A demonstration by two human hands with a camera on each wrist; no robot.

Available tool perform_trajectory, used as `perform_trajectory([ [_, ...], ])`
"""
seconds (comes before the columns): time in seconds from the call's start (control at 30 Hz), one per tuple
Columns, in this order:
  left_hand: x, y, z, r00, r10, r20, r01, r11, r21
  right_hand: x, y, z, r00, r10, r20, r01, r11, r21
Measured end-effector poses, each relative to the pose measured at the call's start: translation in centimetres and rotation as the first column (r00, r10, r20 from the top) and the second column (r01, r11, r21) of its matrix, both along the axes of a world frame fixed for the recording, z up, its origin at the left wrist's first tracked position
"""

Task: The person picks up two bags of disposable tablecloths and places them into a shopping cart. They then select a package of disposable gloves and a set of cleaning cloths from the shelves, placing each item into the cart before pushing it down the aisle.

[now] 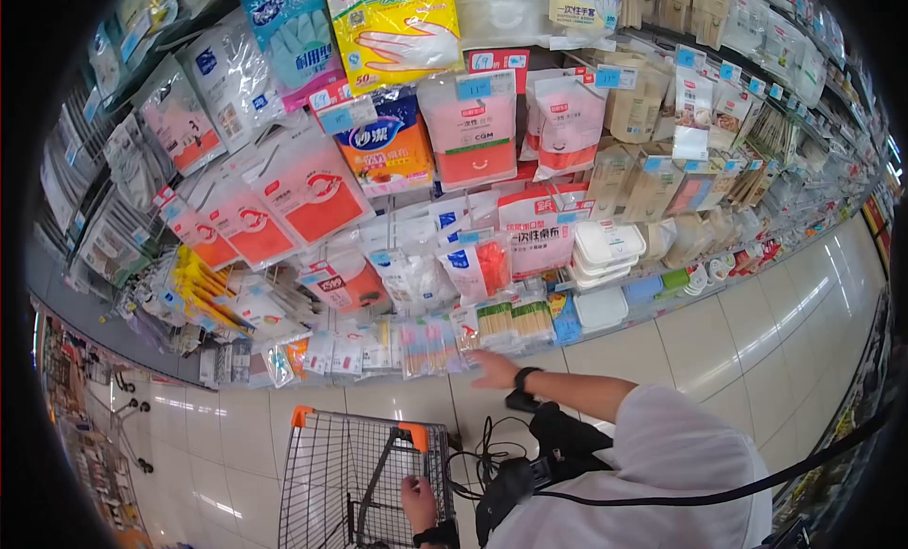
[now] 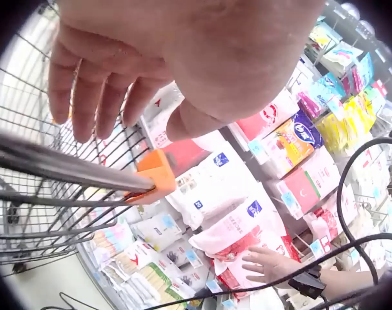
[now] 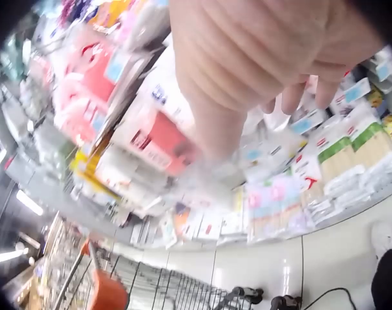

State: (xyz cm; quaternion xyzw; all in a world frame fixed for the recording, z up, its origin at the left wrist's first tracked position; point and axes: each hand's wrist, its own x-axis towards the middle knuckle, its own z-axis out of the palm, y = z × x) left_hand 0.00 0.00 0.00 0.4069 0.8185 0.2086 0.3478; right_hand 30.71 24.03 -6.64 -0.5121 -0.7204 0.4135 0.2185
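Note:
My left hand (image 1: 418, 502) hovers over the shopping cart (image 1: 322, 445), its fingers loosely bent and holding nothing. In the left wrist view that hand (image 2: 138, 71) is close above the cart's bar and orange corner piece (image 2: 154, 177). Stretched toward the lowest shelf, my right hand (image 1: 494, 369) has relaxed fingers with nothing in them. Nearest to it in the head view are packs of wooden sticks (image 1: 497, 324) and pink-and-blue packets (image 1: 430, 346). In the right wrist view the hand (image 3: 247, 71) hides part of the hanging bags behind it.
Hooks above carry bagged goods, among them a yellow glove pack (image 1: 392, 38) and red-and-white bags (image 1: 317, 194). White lidded boxes (image 1: 605, 251) stack at the right. Black cables (image 1: 487, 454) hang beside the cart on the tiled floor (image 1: 624, 331).

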Motion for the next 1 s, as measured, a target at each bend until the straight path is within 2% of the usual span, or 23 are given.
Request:
perform_trajectory([
  [0.03,0.1,1.8,0.3,0.999,0.036,-0.006,-0.035,0.993,0.115,0.5,1.4,-0.5,1.0,-0.004,0.005,0.004,1.0,0.022],
  [0.07,0.2,3.1,0.0,0.997,0.078,-0.004,-0.075,0.972,0.222,3.0,3.3,-0.7,0.996,-0.092,0.013,0.091,0.995,0.046],
  [0.1,-1.7,0.6,2.6,0.997,0.057,-0.05,-0.047,0.981,0.189,3.6,-0.3,-2.9,0.985,-0.17,0.0,0.17,0.982,-0.081],
  [0.17,-0.6,6.9,2.1,0.999,-0.009,0.036,-0.007,0.912,0.41,8.2,6.1,-1.1,0.969,-0.249,0.01,0.249,0.968,-0.016],
  [0.23,1.2,13.5,2.8,0.983,-0.11,0.147,0.038,0.904,0.425,10.9,10.8,1.1,0.936,-0.348,-0.049,0.349,0.937,0.016],
  [0.3,4.2,18.4,3.6,0.973,-0.175,0.15,0.087,0.884,0.46,12.4,14.0,1.8,0.934,-0.354,-0.052,0.356,0.934,0.031],
  [0.33,5.2,21.2,2.7,0.954,-0.242,0.175,0.132,0.867,0.481,12.7,15.4,2.1,0.934,-0.354,-0.053,0.355,0.935,0.011],
  [0.37,6.4,23.8,1.6,0.931,-0.306,0.202,0.17,0.848,0.502,12.7,16.6,2.5,0.91,-0.394,-0.127,0.392,0.919,-0.041],
  [0.4,7.8,26.0,1.7,0.912,-0.324,0.253,0.184,0.872,0.454,12.7,17.3,2.5,0.881,-0.431,-0.195,0.421,0.903,-0.092],
  [0.43,9.3,28.4,1.8,0.89,-0.339,0.305,0.197,0.889,0.413,12.8,18.3,1.4,0.886,-0.423,-0.189,0.411,0.906,-0.099],
  [0.5,11.3,32.6,-0.4,0.883,-0.381,0.275,0.243,0.871,0.427,13.0,20.4,-0.6,0.885,-0.422,-0.196,0.415,0.907,-0.075],
  [0.63,15.1,39.2,-2.0,0.894,-0.377,0.24,0.245,0.863,0.442,13.2,22.7,1.9,0.939,-0.339,-0.064,0.325,0.931,-0.168],
  [0.7,16.5,41.7,-1.9,0.936,-0.322,0.141,0.278,0.924,0.263,13.5,23.7,2.2,0.95,-0.309,-0.052,0.279,0.91,-0.307],
  [0.73,16.6,43.0,-2.7,0.928,-0.363,0.084,0.341,0.918,0.204,13.2,23.8,1.7,0.891,-0.339,-0.302,0.236,0.914,-0.33],
  [0.77,16.8,44.0,-3.4,0.93,-0.358,0.085,0.335,0.919,0.206,13.5,24.2,1.4,0.894,-0.333,-0.301,0.231,0.916,-0.328],
  [0.83,17.2,45.5,-4.1,0.916,-0.354,0.19,0.291,0.91,0.294,13.4,24.6,2.9,0.884,-0.34,-0.32,0.17,0.873,-0.457],
  [0.87,17.6,45.9,-3.9,0.939,-0.335,0.079,0.298,0.906,0.3,13.2,24.6,3.6,0.853,-0.389,-0.348,0.173,0.84,-0.514],
  [0.9,17.8,46.6,-3.9,0.938,-0.337,0.079,0.301,0.906,0.296,13.3,25.0,2.8,0.852,-0.392,-0.348,0.175,0.838,-0.517],
  [0.97,18.1,47.9,-4.2,0.942,-0.335,-0.009,0.322,0.895,0.31,13.8,26.0,0.5,0.962,-0.235,-0.139,0.202,0.955,-0.216],
  [1.0,18.5,48.4,-4.4,0.95,-0.305,-0.07,0.307,0.869,0.387,13.7,26.1,0.7,0.961,-0.237,-0.14,0.204,0.955,-0.215],
])
